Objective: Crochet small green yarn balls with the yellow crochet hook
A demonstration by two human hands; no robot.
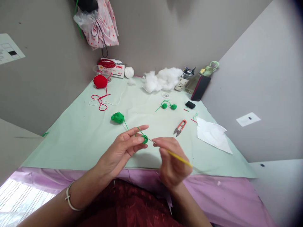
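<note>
My left hand (124, 148) pinches a small green crochet piece (145, 139) between thumb and fingers, with green yarn looped over the raised forefinger. That yarn runs back to a green yarn ball (117, 118) on the pale green table cover (78, 138). My right hand (171, 162) is closed round a yellow-handled crochet hook (180, 157), its tip at the green piece. The right hand is slightly blurred.
Orange-handled thread snips (180, 127) lie right of the hands, white paper (213, 134) beyond. Two small green crocheted balls (169, 106), a red yarn ball (100, 81), loose red and white yarn (100, 102), white stuffing (163, 78), bottles (203, 75) and a box (113, 67) sit farther back.
</note>
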